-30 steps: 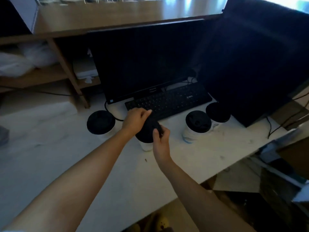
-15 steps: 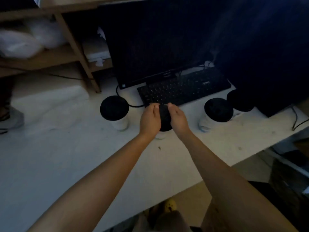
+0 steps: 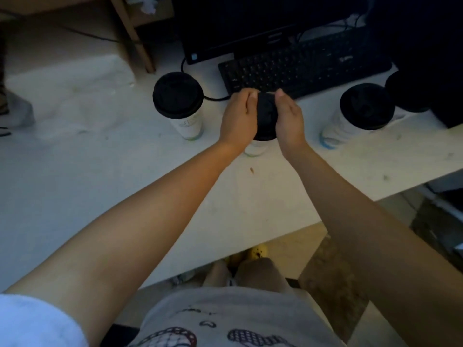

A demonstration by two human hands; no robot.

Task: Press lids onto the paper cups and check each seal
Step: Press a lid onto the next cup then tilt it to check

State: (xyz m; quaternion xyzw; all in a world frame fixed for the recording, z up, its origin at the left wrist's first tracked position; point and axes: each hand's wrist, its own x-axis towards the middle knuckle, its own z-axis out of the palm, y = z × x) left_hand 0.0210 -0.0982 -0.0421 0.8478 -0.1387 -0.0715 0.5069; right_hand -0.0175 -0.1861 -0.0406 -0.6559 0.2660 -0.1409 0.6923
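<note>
Head view, left to right: a white table [image 3: 100, 171] carries a row of paper cups along its back half. The left cup [image 3: 191, 126] stands upright just beside the left end of a black keyboard [image 3: 300, 63], with a black lid [image 3: 178, 95] sitting level on it. Faint green print shows on its wall, too blurred to read. A black cable [image 3: 215, 98] runs from behind this cup toward the keyboard.

The middle cup [image 3: 255, 149] stands just in front of the keyboard's near edge, about midway between the table's back and front edges. On it sits the middle lid [image 3: 266, 116], black, between both hands. The left hand [image 3: 238, 118] holds the lid's left side, its grip narrow, fingers curled in over the rim. The right hand [image 3: 288, 118] holds the right side the same way, thumb raised at the far rim. Only the cup's foot shows below the hands.

The right cup [image 3: 335, 131], with a blue band at its foot, stands near the keyboard's right end under its own black lid [image 3: 367, 106]. Its print cannot be read. Just beyond it a fourth lidded cup [image 3: 406, 93] sits in deep shadow. The keyboard's small logo and the sticker on the monitor [image 3: 238, 26] are illegible.
</note>
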